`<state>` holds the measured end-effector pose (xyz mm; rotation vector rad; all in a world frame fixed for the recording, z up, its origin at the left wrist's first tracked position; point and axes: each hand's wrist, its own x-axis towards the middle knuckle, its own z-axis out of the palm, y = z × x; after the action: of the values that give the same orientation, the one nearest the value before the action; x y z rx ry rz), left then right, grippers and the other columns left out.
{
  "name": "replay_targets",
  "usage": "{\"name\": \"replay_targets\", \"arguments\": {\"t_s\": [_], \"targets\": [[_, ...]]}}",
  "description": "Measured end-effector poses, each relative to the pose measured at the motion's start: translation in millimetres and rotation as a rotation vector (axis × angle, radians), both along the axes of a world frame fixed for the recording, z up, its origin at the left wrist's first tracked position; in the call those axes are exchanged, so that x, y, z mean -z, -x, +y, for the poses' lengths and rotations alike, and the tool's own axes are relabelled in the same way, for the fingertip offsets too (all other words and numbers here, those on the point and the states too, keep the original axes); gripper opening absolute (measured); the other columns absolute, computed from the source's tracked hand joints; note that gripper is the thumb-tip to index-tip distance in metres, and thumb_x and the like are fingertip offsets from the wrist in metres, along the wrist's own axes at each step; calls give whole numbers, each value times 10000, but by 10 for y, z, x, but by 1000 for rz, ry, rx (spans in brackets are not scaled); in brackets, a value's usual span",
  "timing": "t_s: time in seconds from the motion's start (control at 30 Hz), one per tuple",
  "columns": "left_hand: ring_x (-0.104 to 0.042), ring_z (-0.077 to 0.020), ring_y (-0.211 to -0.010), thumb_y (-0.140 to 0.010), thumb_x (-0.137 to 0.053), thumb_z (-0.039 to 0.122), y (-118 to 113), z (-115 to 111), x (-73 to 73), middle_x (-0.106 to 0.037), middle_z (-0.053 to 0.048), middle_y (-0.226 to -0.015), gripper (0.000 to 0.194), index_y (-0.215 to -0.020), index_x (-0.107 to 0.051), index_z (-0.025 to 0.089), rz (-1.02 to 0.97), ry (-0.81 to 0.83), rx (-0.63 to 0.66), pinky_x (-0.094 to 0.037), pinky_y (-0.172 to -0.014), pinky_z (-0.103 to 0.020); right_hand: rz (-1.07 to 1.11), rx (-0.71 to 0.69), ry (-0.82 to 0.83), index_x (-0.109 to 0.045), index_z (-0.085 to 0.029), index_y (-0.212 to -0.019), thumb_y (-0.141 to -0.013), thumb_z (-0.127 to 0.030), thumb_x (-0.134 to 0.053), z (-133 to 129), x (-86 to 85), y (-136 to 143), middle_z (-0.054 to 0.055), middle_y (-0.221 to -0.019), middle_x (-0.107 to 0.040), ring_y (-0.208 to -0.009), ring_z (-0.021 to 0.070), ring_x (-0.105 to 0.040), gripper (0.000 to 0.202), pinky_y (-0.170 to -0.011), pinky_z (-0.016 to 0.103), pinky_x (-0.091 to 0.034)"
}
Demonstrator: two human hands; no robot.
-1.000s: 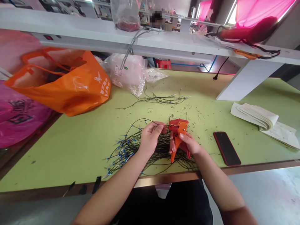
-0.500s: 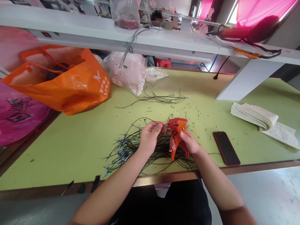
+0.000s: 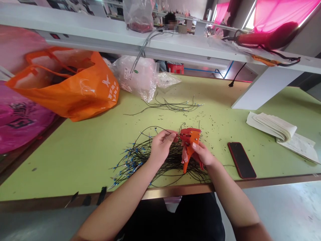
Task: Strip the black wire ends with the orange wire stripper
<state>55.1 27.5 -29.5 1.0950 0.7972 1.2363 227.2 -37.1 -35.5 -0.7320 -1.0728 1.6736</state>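
Observation:
My left hand (image 3: 162, 142) pinches a thin black wire (image 3: 163, 128) whose end reaches the jaws of an orange and red wire stripper (image 3: 192, 136). The tool is in my right hand (image 3: 200, 152), with thumb and fingers wrapped round its handles. Beneath both hands lies a tangled bundle of black wires (image 3: 173, 157), several with blue connectors and metal tips (image 3: 131, 164) toward the left. Whether the wire's end sits inside the jaws is too small to tell.
Farther back lies a smaller group of black wires (image 3: 170, 105) among scattered black bits (image 3: 212, 125). A phone (image 3: 242, 160) and folded papers (image 3: 272, 125) are on the right. An orange bag (image 3: 72, 90) and a clear plastic bag (image 3: 140, 75) stand at left, under a white shelf (image 3: 185, 42).
The view has shifted very slightly. Both hands, the wire and the wire stripper keep nearly the same positions.

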Motion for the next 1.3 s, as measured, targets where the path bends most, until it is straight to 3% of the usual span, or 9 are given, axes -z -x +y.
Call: {"name": "replay_targets", "arguments": {"t_s": [0.4, 0.67, 1.0, 1.3], "targets": [[-671, -177, -655, -697, -861, 622, 3, -4, -43, -712, -32, -690, 465, -807, -761, 181, 39, -20, -15, -539, -664, -286, -73, 46, -6, -601, -181, -929, -887, -638, -700, 1, 28, 21, -16, -559, -662, -472, 156, -638, 469, -530, 296, -597], [-669, -181, -659, -678, -876, 619, 5, -25, -71, -714, -40, -688, 465, -779, -754, 182, 29, -19, -27, -544, -664, -290, -122, 156, -77, -593, -184, -813, -881, -626, -712, -20, 20, 95, -30, -480, -592, -408, 135, -568, 463, -450, 255, -519], [-684, -175, -656, -702, -848, 639, -5, -32, -58, -737, -46, -708, 485, -770, -745, 170, 43, -90, -87, -559, -656, -285, -147, 218, -81, -560, -208, -798, -774, -675, -783, -32, 2, 208, -62, -458, -531, -391, 130, -521, 519, -430, 265, -487], [-693, -175, -702, -773, -809, 605, -4, 3, -16, -762, -64, -774, 441, -799, -749, 169, 53, -165, -147, -559, -679, -282, -37, 241, -72, -574, -199, -895, -788, -655, -793, 20, 118, 285, -107, -447, -463, -333, 82, -395, 517, -372, 229, -403]]}}
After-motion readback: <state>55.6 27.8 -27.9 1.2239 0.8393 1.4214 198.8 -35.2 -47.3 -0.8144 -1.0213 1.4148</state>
